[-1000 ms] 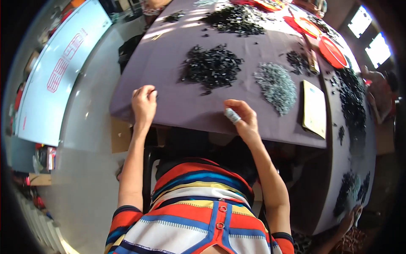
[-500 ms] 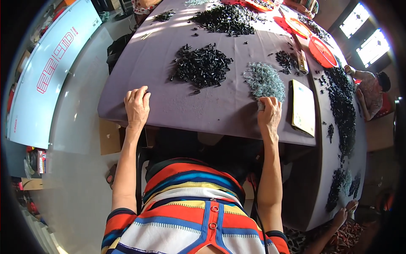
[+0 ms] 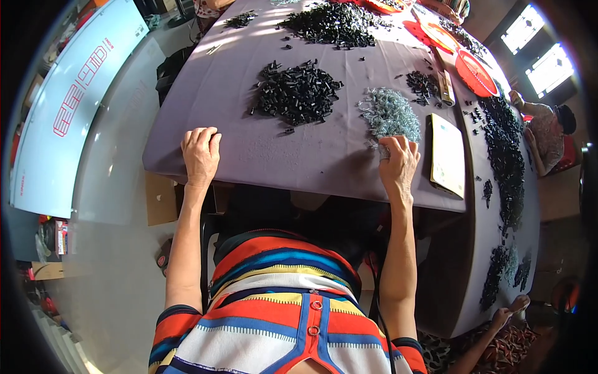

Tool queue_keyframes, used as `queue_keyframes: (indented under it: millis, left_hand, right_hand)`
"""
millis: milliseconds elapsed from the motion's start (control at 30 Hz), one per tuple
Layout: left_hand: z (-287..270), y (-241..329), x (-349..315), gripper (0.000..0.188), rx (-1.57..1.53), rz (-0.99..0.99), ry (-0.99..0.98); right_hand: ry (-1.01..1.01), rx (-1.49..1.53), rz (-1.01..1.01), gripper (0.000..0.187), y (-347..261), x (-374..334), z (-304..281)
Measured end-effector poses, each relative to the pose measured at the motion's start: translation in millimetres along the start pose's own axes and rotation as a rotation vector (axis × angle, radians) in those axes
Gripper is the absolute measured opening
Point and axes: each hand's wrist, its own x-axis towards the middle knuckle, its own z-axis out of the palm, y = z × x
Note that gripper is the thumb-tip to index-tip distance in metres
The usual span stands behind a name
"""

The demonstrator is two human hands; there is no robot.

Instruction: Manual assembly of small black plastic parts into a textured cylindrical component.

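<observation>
Directly ahead of you, locate the loose heap of small black pieces [image 3: 298, 93], jumbled at all angles, with a few strays at its edge. To its right lies your heap of small translucent grey pieces [image 3: 387, 111], likewise jumbled, its near edge partly hidden.

Head view: wide fisheye on the wearer's head, left one of a side-by-side pair. Upright, unmirrored; faces steeply down and forward. Shirt [image 3: 255, 327] nearest the lens, bottom centre. Forearms [image 3: 186, 249] enter at lower edge; left hand [image 3: 200, 156] and right hand [image 3: 400, 165] near mid-frame, fairly close. Table [image 3: 299, 159] seen from above its near edge, receding to top of frame; red tray [image 3: 476, 75] farther off, upper right. Board [image 3: 53, 165] at left bows along the curve of the dark round rim.
</observation>
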Motion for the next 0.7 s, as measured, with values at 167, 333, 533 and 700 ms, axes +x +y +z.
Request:
queue_keyframes:
  millis: [167,333,533,700]
  left_hand:
    - [2.5,-0.1,0.4,0.011,0.005,0.0,0.0]
    - [1.9,-1.2,0.1,0.011,0.013,-0.006,-0.005]
    - [1.9,-3.1,-0.2,0.01,0.02,-0.001,0.002]
    - [0.7,-0.6,0.2,0.014,0.01,0.001,-0.013]
  right_hand:
    - [-0.024,0.007,-0.053,0.022,-3.3,-2.1,2.8]
    - [-0.045,-0.04,-0.053,0.023,-2.5,-1.4,0.2]
    - [-0.011,-0.049,-0.056,0.021,-15.7,2.2,8.6]
    - [-0.037,-0.129,0.023,0.018,-16.9,1.3,16.9]
